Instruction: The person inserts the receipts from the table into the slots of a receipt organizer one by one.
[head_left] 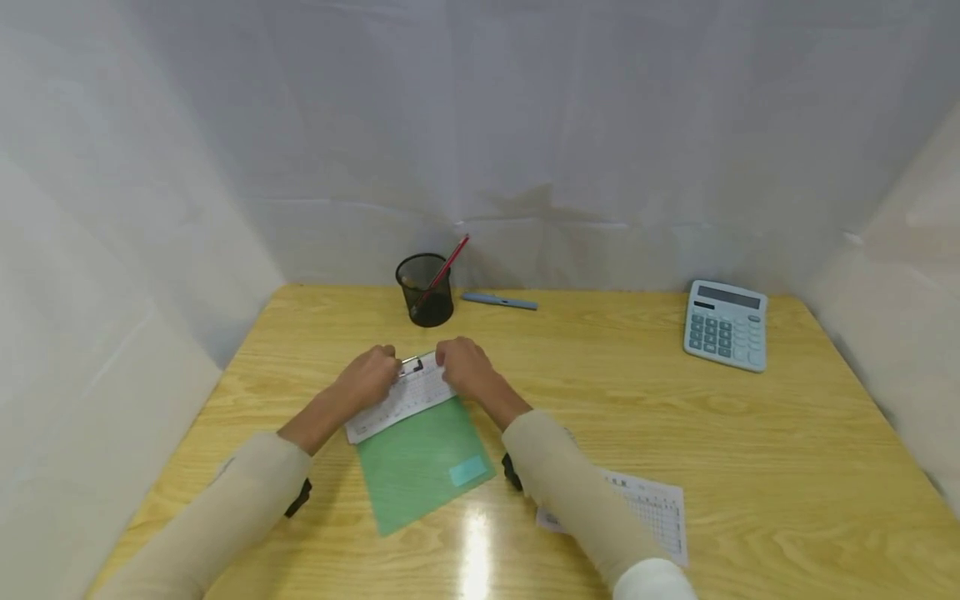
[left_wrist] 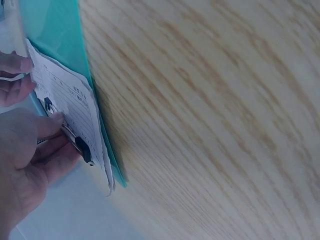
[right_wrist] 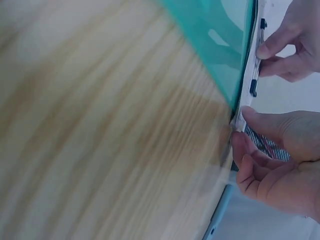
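Note:
A translucent green clipboard (head_left: 423,467) with a light blue label lies tilted on the table, its clip end away from me. Printed sheets of paper (head_left: 401,404) cover its far part, under a metal clip with black ends (head_left: 411,365). My left hand (head_left: 367,379) pinches that clip between thumb and fingers, as the left wrist view shows. At the far right corner, my right hand (right_wrist: 280,155) pinches the edge of the papers; whether it also grips the board's edge is hard to tell.
Behind the hands stands a black mesh pen cup (head_left: 431,308) holding a red pencil (head_left: 450,260). A blue pen (head_left: 498,301) lies beside it. A light blue calculator (head_left: 726,325) sits far right. Another printed sheet (head_left: 660,517) lies partly under my right forearm.

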